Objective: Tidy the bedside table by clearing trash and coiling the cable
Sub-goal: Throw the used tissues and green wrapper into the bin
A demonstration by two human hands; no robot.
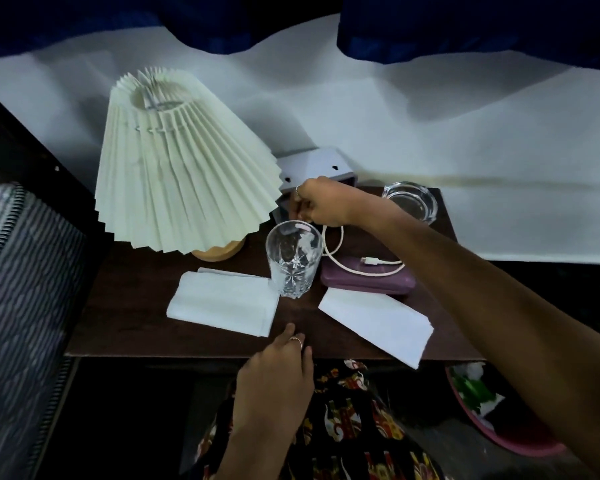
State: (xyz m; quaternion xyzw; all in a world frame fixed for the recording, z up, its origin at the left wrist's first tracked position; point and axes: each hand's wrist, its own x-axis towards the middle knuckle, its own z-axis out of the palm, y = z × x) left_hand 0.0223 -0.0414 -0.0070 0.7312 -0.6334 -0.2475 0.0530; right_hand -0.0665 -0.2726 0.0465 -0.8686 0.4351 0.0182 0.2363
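Cable [333, 244] is nowhere near coiled yet, it's lying in one loose white loop just below the right hand [321, 206], running out from under the fist and across the purple case [368, 278] with the plug end resting on top of it. That right hand is reached far out, fingers curled in tight around the near end of the cable as far as I can tell, though what exactly it's pinching next to the lamp [184, 164] is hidden behind the knuckles. The white charger box [314, 166] sits just beyond the hand. So my guess is we're at the unplug or pick-up-the-end stage, coiling itself hasn't started. Trash-wise, two white tissues are on the table [125, 306]: tissue one [222, 303] just above the left hand [274, 375], tissue two [378, 323] off to that hand's right, hanging over the table edge. Left hand is flat and relaxed on the front edge, holding nothing. Drinking glass [293, 259] stands upright between the two hands, glass ashtray [411, 200] right of the reaching hand. Pink bin [499, 441] with some rubbish in it sits under the right forearm, so maybe a bit got cleared already.
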